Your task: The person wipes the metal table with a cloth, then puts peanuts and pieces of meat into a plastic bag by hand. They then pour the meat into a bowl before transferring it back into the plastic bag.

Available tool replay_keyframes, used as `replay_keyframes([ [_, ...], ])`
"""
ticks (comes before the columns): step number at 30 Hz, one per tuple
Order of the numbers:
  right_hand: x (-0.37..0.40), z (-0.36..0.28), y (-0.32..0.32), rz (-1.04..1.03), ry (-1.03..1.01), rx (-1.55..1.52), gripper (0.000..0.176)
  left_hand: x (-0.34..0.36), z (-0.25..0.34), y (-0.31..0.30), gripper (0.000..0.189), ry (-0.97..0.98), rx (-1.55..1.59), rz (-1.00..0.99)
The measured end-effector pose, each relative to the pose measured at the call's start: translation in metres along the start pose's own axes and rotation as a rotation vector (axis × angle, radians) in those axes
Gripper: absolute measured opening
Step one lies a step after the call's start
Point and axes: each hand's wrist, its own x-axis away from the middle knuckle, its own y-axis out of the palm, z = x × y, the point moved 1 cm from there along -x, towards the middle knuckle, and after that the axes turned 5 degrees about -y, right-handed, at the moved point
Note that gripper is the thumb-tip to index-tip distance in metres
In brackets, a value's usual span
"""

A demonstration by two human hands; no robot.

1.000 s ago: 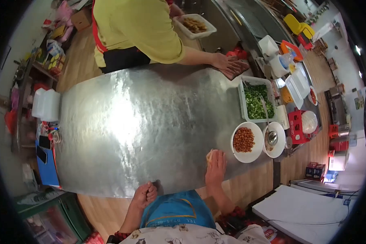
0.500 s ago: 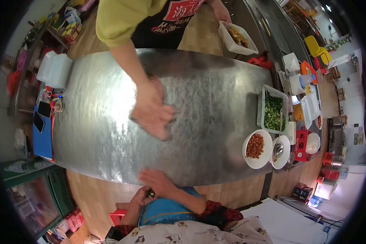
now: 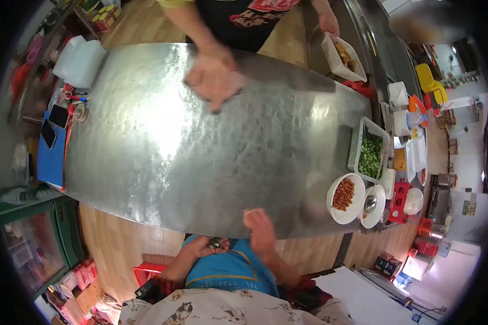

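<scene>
My left hand (image 3: 205, 247) is cupped palm up just below the near table edge, above the blue apron (image 3: 211, 273). In its palm lie small dark and pale-green scraps (image 3: 217, 244), too small to name exactly. Over the near edge of the metal table (image 3: 211, 179) is my right hand (image 3: 261, 232), smeared by motion, its fingers stretched out and nothing visible in them. Across the table, a co-worker's hand (image 3: 214, 76) is low over the surface, blurred; what is under it is hidden.
The co-worker's other hand holds a white basket (image 3: 339, 67) of brownish food. At the right stand a basket of chopped greens (image 3: 371, 154), a bowl of peanuts (image 3: 343, 200) and a bowl with a spoon (image 3: 373, 208). Phones (image 3: 49, 134) and a blue folder (image 3: 51, 162) lie at the left.
My right hand has moved right, away from my left hand, which has shifted slightly right and now shows its palm. The co-worker's hand has drawn back toward the far edge.
</scene>
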Motion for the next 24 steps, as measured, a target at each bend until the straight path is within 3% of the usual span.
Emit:
replay_keyframes([
  [3,-0.004,-0.032,0.038,-0.144,-0.06,-0.077,0.035,0.002,0.003,0.011,0.035,-0.019,-0.004,0.046],
  [5,-0.003,-0.043,0.066,-0.275,-0.196,-0.424,0.034,0.018,0.004,0.031,0.038,0.145,-0.097,0.319],
  [8,-0.033,-0.066,0.054,-0.335,-0.119,-0.627,0.03,0.036,0.012,0.039,0.035,0.209,-0.22,0.364],
  [9,-0.051,-0.06,0.046,-0.264,-0.08,-0.56,0.03,0.034,0.011,0.024,0.035,0.215,-0.21,0.369],
  [11,-0.095,-0.026,0.029,-0.041,0.03,-0.431,0.029,0.028,0.005,-0.018,0.033,0.052,0.067,0.085],
  [12,-0.115,-0.007,0.025,0.113,0.1,-0.365,0.029,0.036,0.004,-0.026,0.033,0.056,0.07,0.081],
  [14,-0.161,0.019,0.022,0.2,0.208,0.045,0.035,0.052,0.003,-0.037,0.032,0.136,0.11,0.028],
  [15,-0.167,0.026,0.034,0.199,0.201,0.049,0.035,0.058,0.003,-0.043,0.032,0.14,0.112,0.021],
  [17,-0.172,0.028,0.077,0.154,-0.124,0.036,0.031,0.07,0.004,-0.053,0.033,0.186,0.163,-0.001],
  [19,-0.148,-0.007,0.124,-0.059,-0.026,-0.415,0.034,0.082,0.006,-0.061,0.032,0.199,0.164,0.015],
  [20,-0.131,-0.042,0.132,-0.167,-0.266,-0.088,0.037,0.086,0.006,-0.061,0.032,0.212,0.158,0.034],
  [21,-0.113,-0.066,0.138,-0.258,-0.334,-0.358,0.039,0.087,0.008,-0.058,0.032,0.215,0.152,0.028],
  [23,-0.069,-0.107,0.149,-0.382,-0.343,-0.497,0.04,0.092,0.008,-0.056,0.032,0.255,0.316,0.389],
  [24,-0.056,-0.117,0.146,-0.646,-0.381,-0.572,0.036,0.098,0.01,-0.049,0.032,0.255,0.303,0.384],
])
